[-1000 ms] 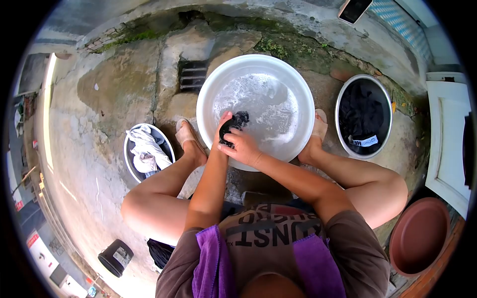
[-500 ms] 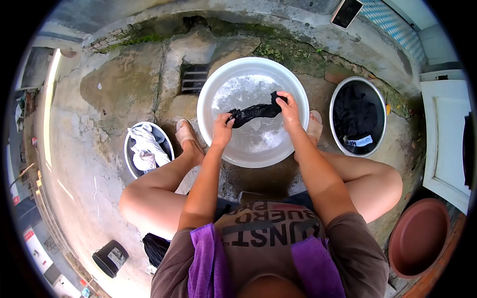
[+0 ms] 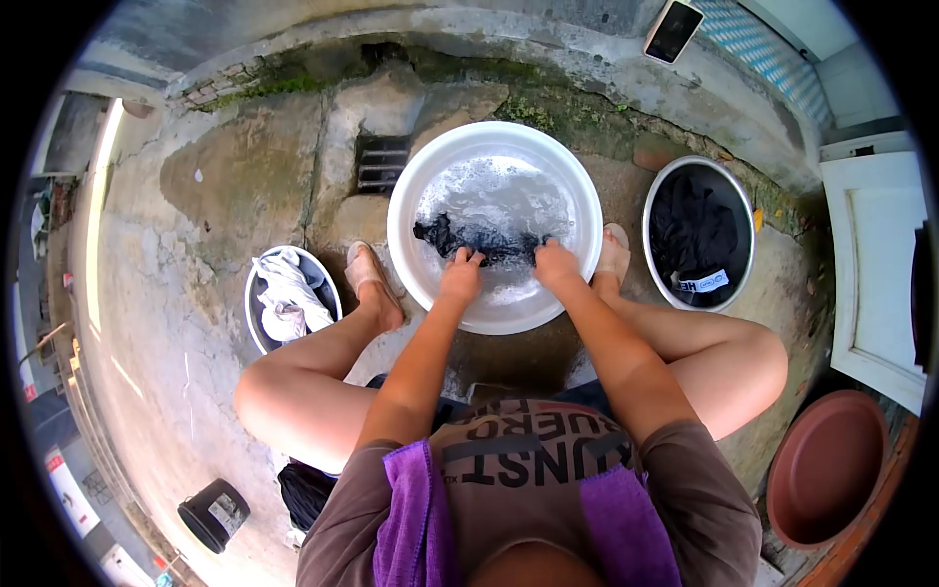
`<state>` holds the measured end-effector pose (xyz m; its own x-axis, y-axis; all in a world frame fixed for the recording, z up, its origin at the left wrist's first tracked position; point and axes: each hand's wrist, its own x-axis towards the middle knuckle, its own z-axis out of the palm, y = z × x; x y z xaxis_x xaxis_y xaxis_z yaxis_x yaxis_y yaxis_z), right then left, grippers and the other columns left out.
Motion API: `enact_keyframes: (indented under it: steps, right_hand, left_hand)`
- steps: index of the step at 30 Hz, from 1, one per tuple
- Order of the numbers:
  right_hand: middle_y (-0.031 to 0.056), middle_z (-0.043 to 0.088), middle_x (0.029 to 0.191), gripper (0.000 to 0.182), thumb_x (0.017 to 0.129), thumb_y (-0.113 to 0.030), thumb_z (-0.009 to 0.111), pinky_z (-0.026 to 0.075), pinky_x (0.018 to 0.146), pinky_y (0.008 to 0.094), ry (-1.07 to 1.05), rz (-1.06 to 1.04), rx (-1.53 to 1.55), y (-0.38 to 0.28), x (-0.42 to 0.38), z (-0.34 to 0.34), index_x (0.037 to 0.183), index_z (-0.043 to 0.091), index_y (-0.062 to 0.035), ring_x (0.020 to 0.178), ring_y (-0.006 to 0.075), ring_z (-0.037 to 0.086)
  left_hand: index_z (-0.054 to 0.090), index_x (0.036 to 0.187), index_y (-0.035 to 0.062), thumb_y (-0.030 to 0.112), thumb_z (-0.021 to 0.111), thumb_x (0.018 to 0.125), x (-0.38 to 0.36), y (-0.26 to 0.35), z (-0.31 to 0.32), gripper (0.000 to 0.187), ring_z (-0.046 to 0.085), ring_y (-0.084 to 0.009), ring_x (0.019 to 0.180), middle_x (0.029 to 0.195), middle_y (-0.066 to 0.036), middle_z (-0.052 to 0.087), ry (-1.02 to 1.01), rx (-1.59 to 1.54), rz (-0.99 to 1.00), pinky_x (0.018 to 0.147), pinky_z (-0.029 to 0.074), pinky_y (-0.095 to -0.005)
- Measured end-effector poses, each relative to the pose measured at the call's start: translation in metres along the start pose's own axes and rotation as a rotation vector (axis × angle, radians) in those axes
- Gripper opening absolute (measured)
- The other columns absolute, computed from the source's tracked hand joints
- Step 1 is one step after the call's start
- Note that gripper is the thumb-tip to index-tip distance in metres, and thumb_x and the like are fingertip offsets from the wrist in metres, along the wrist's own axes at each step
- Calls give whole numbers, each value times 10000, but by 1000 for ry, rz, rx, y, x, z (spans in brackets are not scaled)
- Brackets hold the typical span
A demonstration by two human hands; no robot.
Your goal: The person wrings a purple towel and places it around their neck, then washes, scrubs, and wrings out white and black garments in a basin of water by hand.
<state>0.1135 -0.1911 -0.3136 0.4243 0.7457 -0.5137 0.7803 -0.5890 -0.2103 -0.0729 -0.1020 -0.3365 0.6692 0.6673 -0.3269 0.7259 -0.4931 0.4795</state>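
A wet black cloth (image 3: 501, 247) lies stretched across the soapy water inside a large white basin (image 3: 593, 210). My left hand (image 3: 461, 275) is closed on the cloth left of its middle, and one end trails beyond it to the left. At the right end of the cloth, my right hand (image 3: 555, 262) grips it with the fingers pressed together. Both hands are low in the basin, near its front side. Part of the cloth is under the water, so its full shape is hidden.
A metal basin (image 3: 747, 235) of dark clothes stands at the right; a smaller basin (image 3: 251, 318) with pale clothes is at the left. A floor drain (image 3: 381, 163), a phone (image 3: 674, 32), a black bucket (image 3: 213, 515) and a brown basin (image 3: 827, 470) are around.
Both hands have come down with the black cloth into the water. The left hand has shifted right along it, and the cloth has spread out on the water.
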Motion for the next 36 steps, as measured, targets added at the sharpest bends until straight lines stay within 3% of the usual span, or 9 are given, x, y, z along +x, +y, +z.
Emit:
enact_keyframes:
  steps: [3, 6, 12, 15, 21, 27, 31, 34, 36]
  right_hand:
    - [143, 533, 1135, 308, 753, -294, 627, 462, 829, 387, -183, -40, -99, 4, -1, -2, 984, 662, -91, 1000, 298, 548]
    - [161, 591, 1029, 321, 747, -285, 626, 465, 779, 394, 142, -152, 16, 12, 2, -1, 972, 658, -58, 874, 321, 593]
    - [79, 581, 730, 312, 775, -317, 619, 440, 657, 290, 172, 199, 1436, 36, 36, 2, 844, 585, -15, 707, 180, 565]
    - [37, 587, 773, 270, 766, -271, 631, 441, 632, 291, 138, 222, 1585, 12, 0, -55, 908, 558, -54, 704, 145, 562]
    - [44, 584, 792, 273, 716, -195, 647, 455, 582, 314, 204, 184, 1540, 27, 8, -62, 931, 545, -60, 653, 130, 557]
    - [178, 633, 949, 444, 691, -236, 679, 470, 790, 352, 680, 293, 760, 45, 22, -53, 1070, 579, -28, 884, 330, 609]
    - [64, 590, 757, 277, 735, -195, 664, 484, 503, 308, 951, 227, 556, 60, 36, -35, 943, 590, -28, 609, 194, 598]
    - [51, 584, 751, 239, 772, -221, 642, 505, 602, 374, 655, 315, 852, 59, 25, -56, 916, 576, -42, 690, 188, 607]
    - [50, 583, 769, 200, 828, -230, 596, 495, 610, 378, 487, 284, 1642, 48, 13, -72, 917, 536, -62, 654, 205, 580]
  left_hand:
    - [631, 1010, 132, 155, 627, 739, 1, -6, 1, 272, 517, -320, 990, 1091, -127, 456, -121, 19, -152, 885, 425, -384]
    - [646, 868, 96, 119, 618, 717, -2, -11, -2, 155, 523, -319, 945, 1036, -156, 471, -43, -26, -158, 801, 448, -400]
    - [593, 829, 54, 146, 583, 800, 9, -48, -14, 96, 568, -248, 747, 722, -140, 569, 118, -466, -304, 696, 470, -362]
    - [564, 791, 27, 191, 585, 825, 3, -33, -60, 169, 581, -188, 585, 673, -112, 576, 77, -900, -533, 559, 490, -311]
    - [477, 712, 94, 113, 582, 839, -4, -24, -92, 166, 571, -146, 590, 698, -32, 557, 416, -1206, -433, 593, 545, -292]
    - [435, 693, 100, -7, 539, 814, -10, -30, -123, 192, 571, -206, 729, 775, -75, 561, 515, -1880, -260, 752, 528, -414]
    - [491, 929, 78, -71, 510, 772, -19, -24, -142, 217, 587, -286, 781, 834, -113, 567, 465, -1940, -295, 739, 505, -477]
    - [449, 1160, 68, -84, 513, 757, -21, -24, -149, 435, 600, -296, 756, 877, -134, 571, 398, -1596, -374, 751, 510, -441]
    - [439, 1207, 64, -78, 521, 758, -20, -27, -149, 478, 603, -295, 738, 886, -138, 574, 364, -1310, -419, 764, 511, -422]
